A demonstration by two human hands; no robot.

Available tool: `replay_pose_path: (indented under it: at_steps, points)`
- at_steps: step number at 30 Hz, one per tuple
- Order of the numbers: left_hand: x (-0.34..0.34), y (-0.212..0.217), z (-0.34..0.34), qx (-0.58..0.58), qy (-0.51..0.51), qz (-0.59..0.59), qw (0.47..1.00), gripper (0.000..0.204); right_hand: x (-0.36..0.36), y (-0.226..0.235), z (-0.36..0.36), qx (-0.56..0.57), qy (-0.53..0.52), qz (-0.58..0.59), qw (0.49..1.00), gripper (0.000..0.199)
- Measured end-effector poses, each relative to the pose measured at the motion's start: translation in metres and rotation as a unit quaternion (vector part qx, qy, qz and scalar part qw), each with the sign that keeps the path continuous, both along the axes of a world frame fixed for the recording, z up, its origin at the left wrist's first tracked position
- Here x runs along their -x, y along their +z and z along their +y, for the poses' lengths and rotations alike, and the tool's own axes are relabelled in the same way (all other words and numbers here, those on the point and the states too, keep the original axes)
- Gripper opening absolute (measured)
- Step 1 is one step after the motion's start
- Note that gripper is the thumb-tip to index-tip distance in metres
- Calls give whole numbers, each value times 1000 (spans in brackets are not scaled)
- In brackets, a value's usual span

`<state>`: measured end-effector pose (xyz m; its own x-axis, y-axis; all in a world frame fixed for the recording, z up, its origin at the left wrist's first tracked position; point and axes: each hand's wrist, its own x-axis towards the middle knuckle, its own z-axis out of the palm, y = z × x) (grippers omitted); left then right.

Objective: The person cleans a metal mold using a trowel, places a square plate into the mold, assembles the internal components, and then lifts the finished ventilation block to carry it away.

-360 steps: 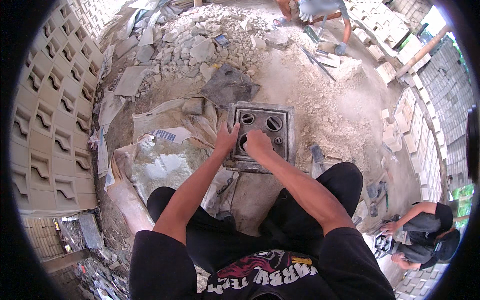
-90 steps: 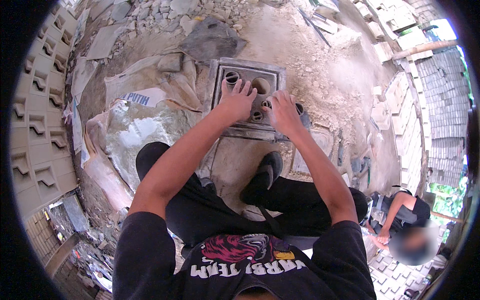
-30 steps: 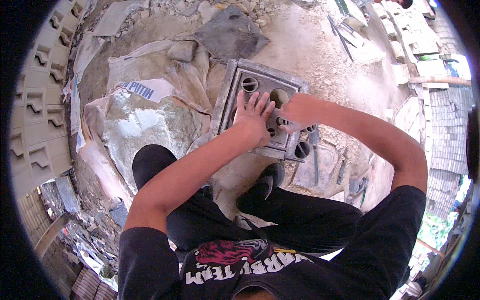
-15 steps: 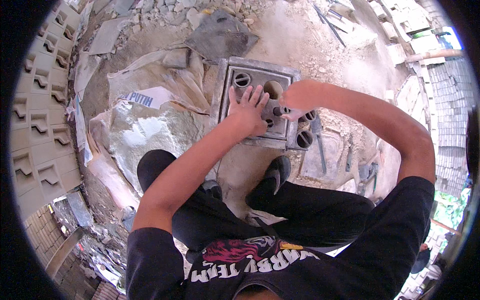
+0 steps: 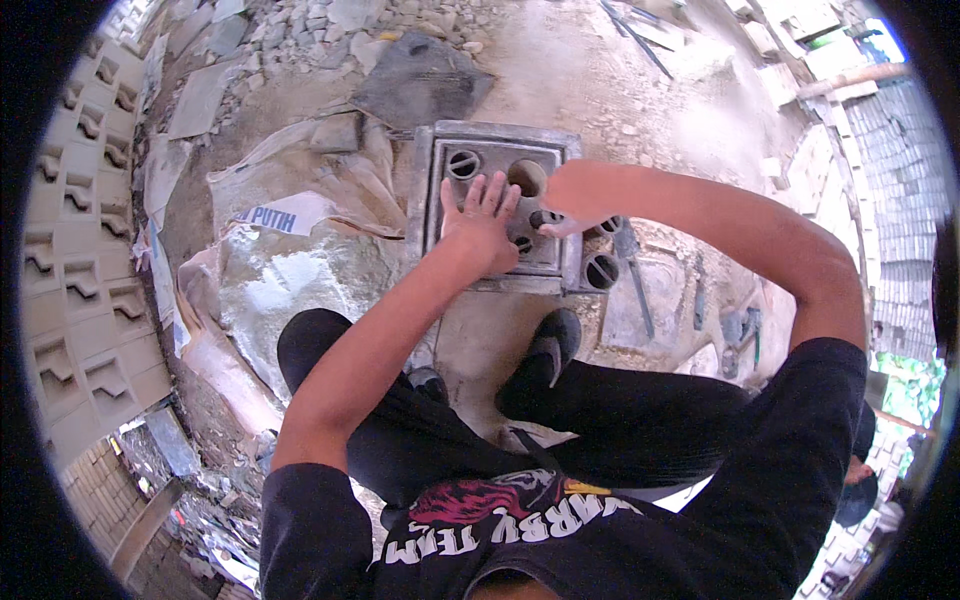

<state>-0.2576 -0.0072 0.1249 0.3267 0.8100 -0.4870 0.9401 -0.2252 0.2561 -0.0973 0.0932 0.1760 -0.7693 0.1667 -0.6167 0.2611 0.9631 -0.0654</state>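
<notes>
A grey rectangular mould (image 5: pixel 425 190) with a raised rim lies on the ground in front of me. Its inner plate has round openings, and a ring with a crossbar (image 5: pixel 464 164) sits in the far left one. My left hand (image 5: pixel 480 225) rests on the plate, fingers spread. My right hand (image 5: pixel 577 197) is closed at the plate's right side, its fingertips on a small dark round piece (image 5: pixel 545 217) over an opening; the palm hides part of it. Two more crossbar rings, one partly covered (image 5: pixel 609 226) and one nearer me (image 5: pixel 601 270), are at the mould's right edge.
Left of the mould, pale powder (image 5: pixel 290 265) lies on a torn white sack (image 5: pixel 295 213). A dark slab (image 5: pixel 425 80) is beyond it, near rubble. Tools, including a long-handled one (image 5: pixel 642 295), lie right. Stacked cut-out blocks (image 5: pixel 75 290) line the left side.
The round piece in my right hand has shifted slightly left, over the dark opening. My left hand stays spread on the plate. The whole view has shifted a little.
</notes>
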Motion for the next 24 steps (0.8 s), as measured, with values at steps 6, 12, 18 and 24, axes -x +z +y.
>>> replay_pose_path:
  at_steps: [6, 12, 18, 24]
  points:
    - [7, -9, -3, -52, -7, -30, 998, 87, 6, 15, 8, 1, 40, -1, 999, 50]
    - [7, -5, -4, -32, -5, -43, 999, 84, 6, 18, 7, 47, 31, -28, 998, 46]
    - [-6, -6, -6, -51, -4, -5, 999, 92, -2, 11, -13, 53, -123, 10, 991, 41]
    - [-7, 1, 2, -39, -7, -47, 998, 96, 3, 1, -37, 26, -267, 14, 963, 39]
